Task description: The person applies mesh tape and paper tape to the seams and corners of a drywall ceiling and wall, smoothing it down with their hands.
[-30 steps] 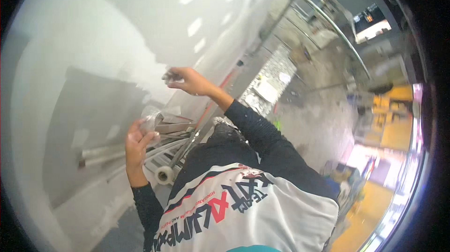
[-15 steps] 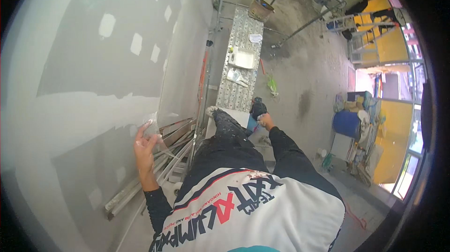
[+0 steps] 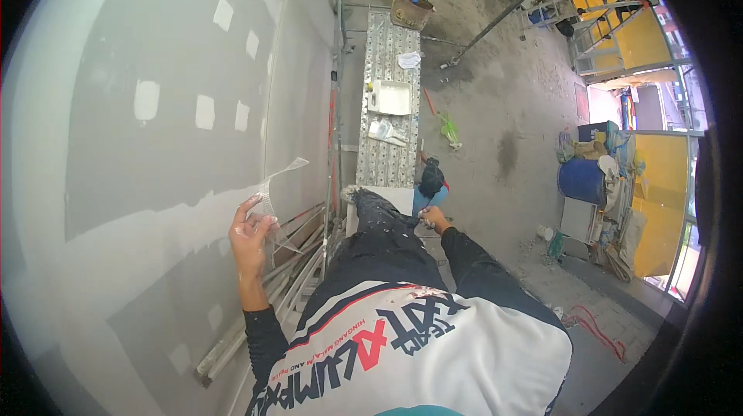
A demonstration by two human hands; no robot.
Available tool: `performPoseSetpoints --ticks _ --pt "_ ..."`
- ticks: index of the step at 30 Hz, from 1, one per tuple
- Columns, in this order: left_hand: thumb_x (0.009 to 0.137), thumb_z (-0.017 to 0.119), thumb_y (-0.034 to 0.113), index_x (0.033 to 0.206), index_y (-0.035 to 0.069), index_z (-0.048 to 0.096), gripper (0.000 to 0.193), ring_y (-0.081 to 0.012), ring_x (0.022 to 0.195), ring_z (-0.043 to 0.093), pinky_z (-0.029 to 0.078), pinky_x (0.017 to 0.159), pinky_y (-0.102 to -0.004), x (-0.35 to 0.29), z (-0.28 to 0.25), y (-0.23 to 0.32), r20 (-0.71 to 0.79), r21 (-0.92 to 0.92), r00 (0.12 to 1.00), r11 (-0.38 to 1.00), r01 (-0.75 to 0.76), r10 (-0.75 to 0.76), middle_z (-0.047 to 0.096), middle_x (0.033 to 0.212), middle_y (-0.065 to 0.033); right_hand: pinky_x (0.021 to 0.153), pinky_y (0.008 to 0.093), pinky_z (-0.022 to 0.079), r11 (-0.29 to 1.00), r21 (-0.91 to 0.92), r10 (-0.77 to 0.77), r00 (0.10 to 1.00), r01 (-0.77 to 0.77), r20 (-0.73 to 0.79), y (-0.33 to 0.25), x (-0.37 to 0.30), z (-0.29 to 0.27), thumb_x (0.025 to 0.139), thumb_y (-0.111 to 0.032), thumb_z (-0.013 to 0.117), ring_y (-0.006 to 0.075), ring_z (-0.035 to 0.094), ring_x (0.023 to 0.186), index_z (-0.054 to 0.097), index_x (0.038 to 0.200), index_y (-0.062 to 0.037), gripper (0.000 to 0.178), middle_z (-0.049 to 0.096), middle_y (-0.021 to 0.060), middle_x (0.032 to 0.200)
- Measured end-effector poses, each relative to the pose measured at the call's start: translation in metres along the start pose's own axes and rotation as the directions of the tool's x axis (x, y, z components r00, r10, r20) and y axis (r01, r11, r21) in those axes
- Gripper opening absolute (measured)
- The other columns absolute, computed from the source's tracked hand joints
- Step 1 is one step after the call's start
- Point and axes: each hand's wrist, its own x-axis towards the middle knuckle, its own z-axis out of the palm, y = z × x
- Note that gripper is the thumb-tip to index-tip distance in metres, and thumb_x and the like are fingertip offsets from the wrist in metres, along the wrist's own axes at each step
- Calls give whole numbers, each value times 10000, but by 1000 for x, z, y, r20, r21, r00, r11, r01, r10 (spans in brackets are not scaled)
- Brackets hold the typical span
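My left hand (image 3: 249,242), closed in a pinch, holds a strip of white mesh joint tape (image 3: 267,191) close to the grey plasterboard wall (image 3: 155,176). One end of the tape curls up and away to the right; another piece hangs below the fingers. My right hand (image 3: 436,219) is closed beside my right thigh, and a small dark end shows at its fingers; what it grips cannot be made out. Pale filler marks smear the fingers of both hands.
A perforated metal scaffold plank (image 3: 387,160) runs ahead, carrying a white tray (image 3: 389,97), a bag (image 3: 387,132) and a bucket (image 3: 410,10). Below, a co-worker (image 3: 432,181) is beside it. Long boards (image 3: 232,346) lean low left. A blue drum (image 3: 582,181) stands right.
My left hand has risen slightly and shifted right, with the tape's loose end now curling upward. The co-worker below shows more clearly. The whole view has shifted a little.
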Motion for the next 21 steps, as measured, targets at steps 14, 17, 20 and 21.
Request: performPoseSetpoints --ticks 14,17,20,21 --pt "945 687 2 1418 -49 529 502 -105 845 631 573 839 -305 17 14 18 -50 61 999 998 21 -18 654 918 -42 527 298 503 990 128 -58 998 59 -13 -53 25 4 920 -96 710 155 652 612 697 944 18 118 697 62 799" --pt "935 687 -18 1415 -52 530 507 -114 837 643 577 837 -306 15 6 7 -25 47 1000 999 21 -20 673 1037 -74 545 304 505 994 9 -112 993 112 -27 -60 14 9 911 -96 715 148 647 621 706 963 25 132 705 53 808" --pt "907 693 -84 1406 -31 535 526 -154 909 680 595 822 -304 12 4 4 -53 63 998 998 28 -25 623 1297 -116 596 325 520 987 -20 -159 987 159 -11 -77 -8 13 891 -83 728 165 678 682 698 985 38 157 712 78 817" --pt "903 696 -88 1398 -24 546 521 -157 916 681 605 825 -304 14 1 -2 -18 76 1000 997 -13 15 605 1321 -119 627 347 540 984 -37 -177 984 176 -19 -82 -12 14 879 -68 739 197 720 731 682 963 44 151 715 106 825"
